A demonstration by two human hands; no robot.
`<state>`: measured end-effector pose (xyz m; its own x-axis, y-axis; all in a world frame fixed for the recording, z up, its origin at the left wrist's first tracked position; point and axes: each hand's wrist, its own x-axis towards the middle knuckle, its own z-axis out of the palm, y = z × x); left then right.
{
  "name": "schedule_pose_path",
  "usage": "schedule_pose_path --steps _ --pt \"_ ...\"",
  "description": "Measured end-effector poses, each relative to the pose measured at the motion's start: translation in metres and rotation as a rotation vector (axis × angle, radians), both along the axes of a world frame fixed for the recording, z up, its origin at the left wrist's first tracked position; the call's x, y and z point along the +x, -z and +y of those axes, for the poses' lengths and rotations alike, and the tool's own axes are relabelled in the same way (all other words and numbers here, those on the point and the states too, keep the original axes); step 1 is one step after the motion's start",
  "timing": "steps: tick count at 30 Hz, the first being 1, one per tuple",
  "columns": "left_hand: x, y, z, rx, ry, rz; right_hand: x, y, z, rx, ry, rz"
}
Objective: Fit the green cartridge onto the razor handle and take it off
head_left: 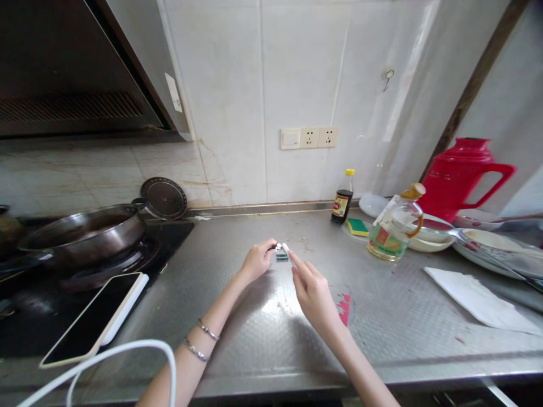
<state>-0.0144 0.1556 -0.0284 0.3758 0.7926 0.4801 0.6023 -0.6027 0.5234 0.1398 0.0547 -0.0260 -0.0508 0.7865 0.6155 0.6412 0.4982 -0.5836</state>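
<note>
Both hands meet over the middle of the steel counter (pixel 237 237). My left hand (pixel 257 261) is closed in a pinch on a small black-and-white piece (pixel 278 246), too small to name. In my right hand (pixel 313 289) is a short white stick (pixel 285 248), its tip pointing away from me, close to the small piece. Whether the two touch, I cannot tell. Just below them, a small flat teal-and-dark item (pixel 281 257) lies on the counter between the hands. A red paper scrap (pixel 344 310) lies beside my right wrist.
To the left, a steel pan (pixel 91 229) sits on the black stove, with a phone (pixel 91 322) and white cable (pixel 139 343) nearer me. On the right stand a soy sauce bottle (pixel 341 200), sponge (pixel 357 227), oil jug (pixel 392 232), red thermos (pixel 460 181) and several dishes.
</note>
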Motion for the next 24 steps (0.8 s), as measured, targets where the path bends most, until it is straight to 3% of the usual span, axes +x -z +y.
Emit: schedule_pose_path --steps 4,9,12,15,20,24 --pt "-0.001 0.004 0.002 0.028 0.017 0.009 -0.009 0.004 -0.006 -0.017 -0.054 0.007" --pt "-0.001 0.004 0.002 0.034 0.017 0.013 -0.008 0.008 -0.003 0.015 0.019 0.092" --pt "-0.002 0.004 0.002 0.037 0.025 0.018 -0.010 0.009 -0.004 -0.002 -0.037 0.064" --pt "-0.003 0.003 0.002 0.035 0.035 0.020 -0.009 0.007 -0.003 -0.017 -0.088 0.036" --pt "-0.003 0.003 0.003 0.059 0.035 0.041 -0.002 0.001 0.007 0.030 0.003 0.079" --pt "-0.004 0.005 0.004 0.084 0.030 0.075 -0.005 0.000 0.005 0.003 -0.073 0.031"
